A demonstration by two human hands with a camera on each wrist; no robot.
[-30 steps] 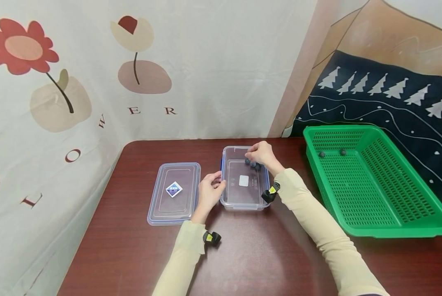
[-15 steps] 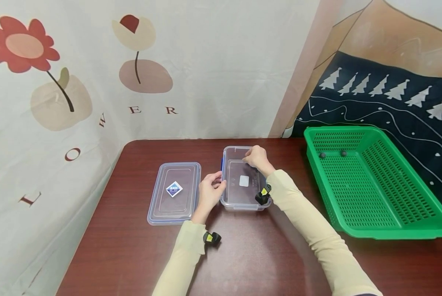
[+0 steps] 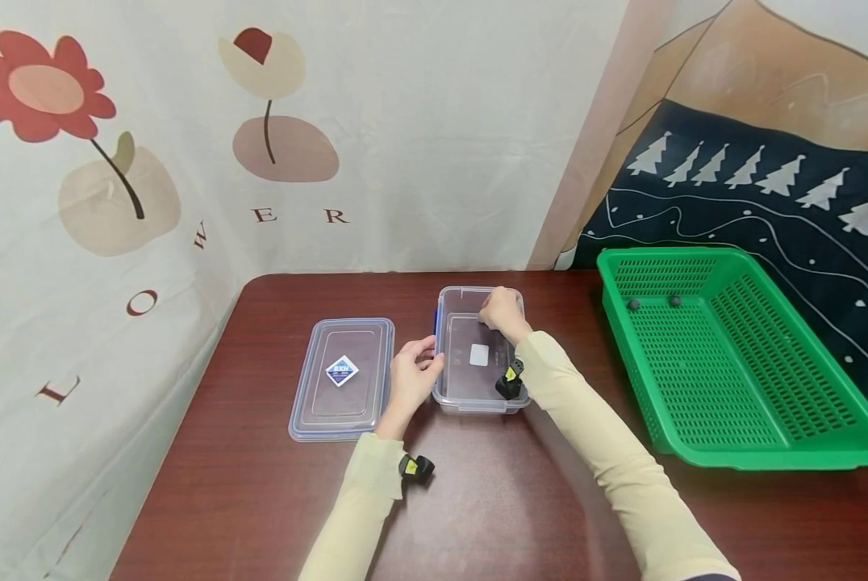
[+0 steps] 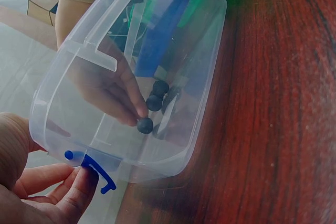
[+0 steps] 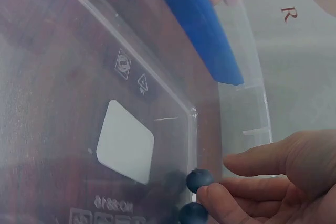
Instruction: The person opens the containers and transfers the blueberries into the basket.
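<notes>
My left hand (image 3: 412,371) touches the left side of a clear plastic food box (image 3: 470,391), its fingertips by a blue latch (image 4: 100,174) that hangs loose. Inside the box, my right hand (image 3: 504,313) reaches down to its far end. In the right wrist view a fingertip touches a blueberry (image 5: 199,181), while the thumb stands apart from it. A second blueberry (image 5: 193,213) lies just beside. Through the box wall, the left wrist view shows a few blueberries (image 4: 154,103) on the bottom, near the right fingertips. The head view hides these berries behind the right hand.
The box's clear lid (image 3: 343,403) lies flat on the brown table (image 3: 477,500), left of the left hand. A large green basket (image 3: 746,452) stands at the right, holding two blueberries (image 3: 675,301) near its back left corner. Printed cloth walls (image 3: 419,161) border the table.
My right hand has lowered into the box and shifted slightly left and towards me, covering the berries in the head view. The left hand stays in place.
</notes>
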